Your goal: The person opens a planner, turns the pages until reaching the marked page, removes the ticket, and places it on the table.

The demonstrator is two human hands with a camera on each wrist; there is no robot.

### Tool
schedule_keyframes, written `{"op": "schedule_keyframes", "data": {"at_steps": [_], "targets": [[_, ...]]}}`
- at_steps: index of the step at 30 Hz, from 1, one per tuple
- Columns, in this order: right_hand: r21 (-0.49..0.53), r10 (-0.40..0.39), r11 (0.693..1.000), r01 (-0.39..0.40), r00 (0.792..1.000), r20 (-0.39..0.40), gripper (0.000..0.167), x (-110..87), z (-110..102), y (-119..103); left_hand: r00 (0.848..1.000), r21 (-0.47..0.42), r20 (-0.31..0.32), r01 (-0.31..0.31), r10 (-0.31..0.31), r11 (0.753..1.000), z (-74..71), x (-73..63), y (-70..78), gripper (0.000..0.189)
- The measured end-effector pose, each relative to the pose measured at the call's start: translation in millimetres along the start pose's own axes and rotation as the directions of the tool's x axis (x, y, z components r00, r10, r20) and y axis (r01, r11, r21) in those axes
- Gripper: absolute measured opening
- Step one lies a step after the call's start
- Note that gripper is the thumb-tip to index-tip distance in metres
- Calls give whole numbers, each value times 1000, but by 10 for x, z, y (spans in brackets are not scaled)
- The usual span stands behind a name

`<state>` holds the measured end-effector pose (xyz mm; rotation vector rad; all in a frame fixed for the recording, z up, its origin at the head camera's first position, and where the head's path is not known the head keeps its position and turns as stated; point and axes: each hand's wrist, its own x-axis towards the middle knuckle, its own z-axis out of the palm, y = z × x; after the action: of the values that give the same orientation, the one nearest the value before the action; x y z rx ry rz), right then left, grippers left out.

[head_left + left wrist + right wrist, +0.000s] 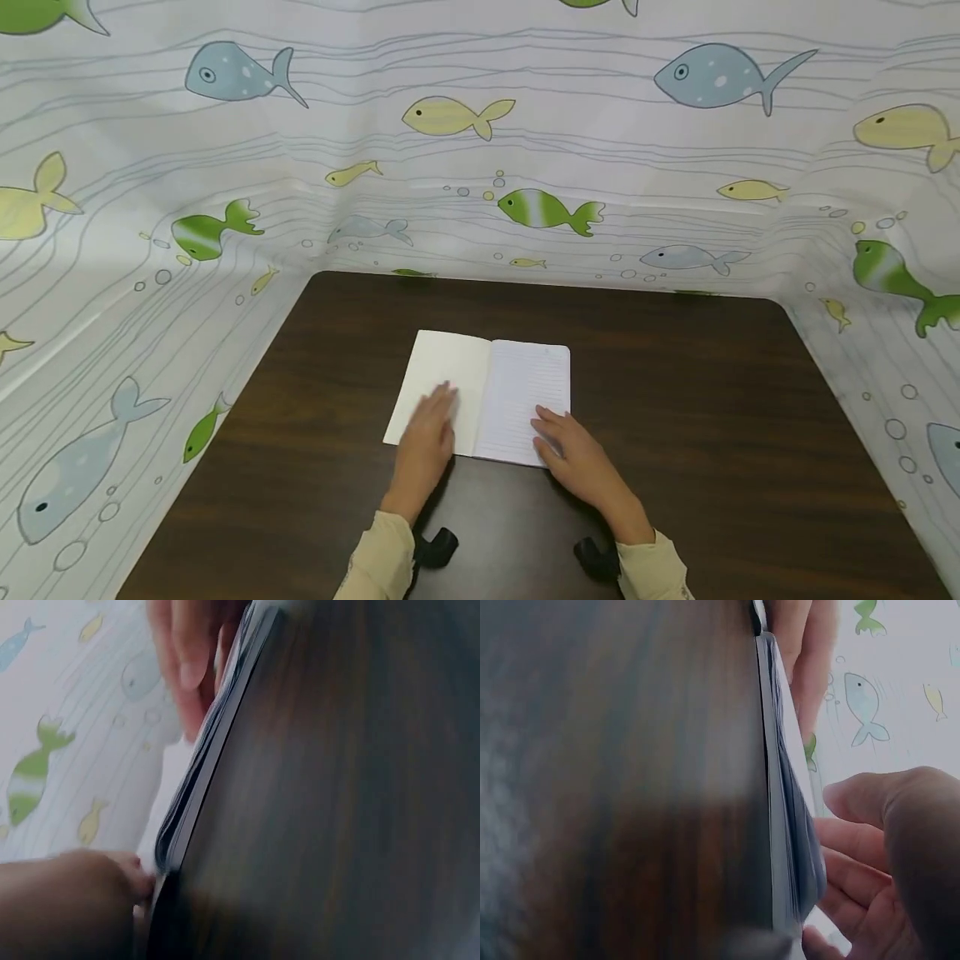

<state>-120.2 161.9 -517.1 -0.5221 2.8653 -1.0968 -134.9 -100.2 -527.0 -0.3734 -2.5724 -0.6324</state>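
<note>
An open notebook (517,392) lies flat on the dark wooden table (712,400), its left page blank and its right page lined. My left hand (429,433) rests flat on the left page with straight fingers. My right hand (558,437) touches the lower corner of the right page with relaxed fingers. In the left wrist view the notebook's stacked page edges (202,772) run up the frame, with my left hand (75,900) at the bottom. In the right wrist view, loosely bent fingers (855,847) lie beside the notebook's edge (784,787).
White sheeting printed with fish (540,208) walls in the table at the back and on both sides. Bare dark tabletop surrounds the notebook. Two small black objects (435,546) sit by my cuffs at the near edge.
</note>
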Motion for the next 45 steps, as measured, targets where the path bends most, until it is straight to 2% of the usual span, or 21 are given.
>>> {"op": "schedule_keyframes", "data": {"at_steps": [1, 2, 3, 5, 6, 9, 12, 15, 17, 22, 26, 28, 29, 31, 35, 37, 38, 40, 42, 44, 45], "targets": [[-15, -11, 1000, 11, 1000, -13, 42, -12, 7, -1, 992, 6, 97, -76, 75, 997, 36, -12, 11, 62], [-32, -15, 999, 14, 1000, -25, 41, -25, 14, -3, 972, -12, 191, -140, 139, 990, 67, -25, 31, 54], [-48, -19, 999, 17, 999, -43, 40, -40, 21, -5, 942, -40, 276, -185, 189, 982, 93, -41, 56, 50], [-85, -20, 996, 12, 995, -93, 39, -71, 34, -16, 896, -46, 381, -229, 229, 972, 122, -72, 113, 52], [-102, -17, 995, 5, 993, -120, 39, -86, 41, -22, 885, -42, 404, -235, 231, 971, 127, -84, 140, 54], [-137, 10, 990, -35, 984, -180, 42, -114, 63, -53, 894, -41, 400, -203, 202, 978, 111, -96, 189, 66], [-192, 28, 979, -68, 979, -200, 59, -108, 91, -91, 898, -27, 399, -192, 187, 981, 93, -61, 189, 83], [-230, 37, 970, -76, 985, -170, 78, -87, 125, -135, 890, -39, 415, -192, 191, 981, 77, -8, 157, 92], [-238, 41, 969, -72, 990, -134, 84, -70, 148, -169, 884, -82, 429, -165, 184, 983, 67, 20, 129, 94], [-196, 6, 981, -17, 998, -55, 79, -11, 203, -232, 881, -223, 457, -18, 121, 975, 43, 67, 49, 100], [-157, -23, 988, 15, 999, -49, 76, 2, 237, -237, 868, -321, 493, 113, 64, 940, 16, 85, 4, 101], [-149, -25, 989, 17, 998, -54, 76, -8, 255, -222, 868, -351, 494, 140, 56, 926, 9, 79, -9, 98], [-138, -20, 990, 13, 998, -52, 76, -14, 262, -213, 873, -361, 483, 132, 65, 923, 6, 73, -12, 96], [-77, 10, 997, -12, 999, -38, 76, -28, 281, -193, 896, -382, 435, 92, 91, 919, 0, 46, -16, 90], [88, 84, 993, -82, 996, -19, 74, -49, 296, -176, 955, -426, 260, -18, 141, 904, -15, -21, -6, 80], [150, 116, 982, -110, 993, -29, 73, -52, 286, -177, 988, -417, 133, -18, 81, 909, -11, -37, -5, 82], [160, 118, 981, -111, 992, -36, 73, -52, 282, -177, 998, -391, 57, -9, 34, 921, -7, -34, -8, 83], [166, 129, 979, -121, 991, -42, 74, -54, 267, -178, 995, -304, -82, 35, -62, 952, -4, -12, -17, 84], [135, 127, 984, -119, 991, -47, 76, -60, 258, -175, 974, -204, -189, 85, -124, 975, 4, 13, -34, 85], [79, 106, 992, -102, 993, -45, 79, -73, 257, -168, 972, -134, -217, 66, -94, 989, 19, 33, -39, 79], [50, 86, 995, -84, 995, -51, 80, -77, 257, -163, 980, -136, -191, 35, -61, 990, 41, 34, -33, 75]]}}
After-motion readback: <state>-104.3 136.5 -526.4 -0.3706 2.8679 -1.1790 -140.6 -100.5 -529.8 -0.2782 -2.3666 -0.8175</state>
